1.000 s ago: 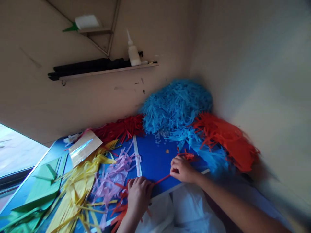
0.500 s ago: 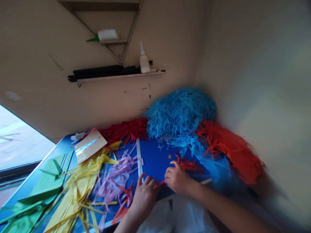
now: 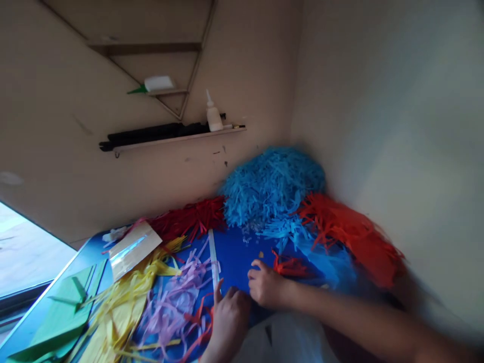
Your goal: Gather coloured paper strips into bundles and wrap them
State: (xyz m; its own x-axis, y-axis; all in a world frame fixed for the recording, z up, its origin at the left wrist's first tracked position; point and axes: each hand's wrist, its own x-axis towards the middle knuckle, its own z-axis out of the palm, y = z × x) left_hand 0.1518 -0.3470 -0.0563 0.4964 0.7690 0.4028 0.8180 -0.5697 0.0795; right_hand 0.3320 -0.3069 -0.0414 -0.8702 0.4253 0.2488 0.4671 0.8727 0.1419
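Observation:
Close together above the front edge of the blue table, my left hand (image 3: 231, 313) and my right hand (image 3: 267, 285) both have curled fingers. The left thumb points up. A thin red paper strip stretched between them half a second ago; it is hidden by the fingers now. Just beyond my right hand lies a small bunch of red paper strips (image 3: 291, 266). Beside my left hand are loose orange-red strips (image 3: 204, 322) and a tangle of lilac paper strips (image 3: 177, 292).
Yellow strips (image 3: 128, 307) and green paper (image 3: 56, 322) cover the left of the table (image 3: 236, 252). Behind are a blue fringed heap (image 3: 276, 186), dark red fringe (image 3: 192, 214) and orange-red fringe (image 3: 351, 237). A wall shelf (image 3: 181, 138) holds a glue bottle (image 3: 214, 118).
My hands have come nearer each other, and the red strip between them has gone from sight. The view has tilted up, so the shelves sit lower in the picture.

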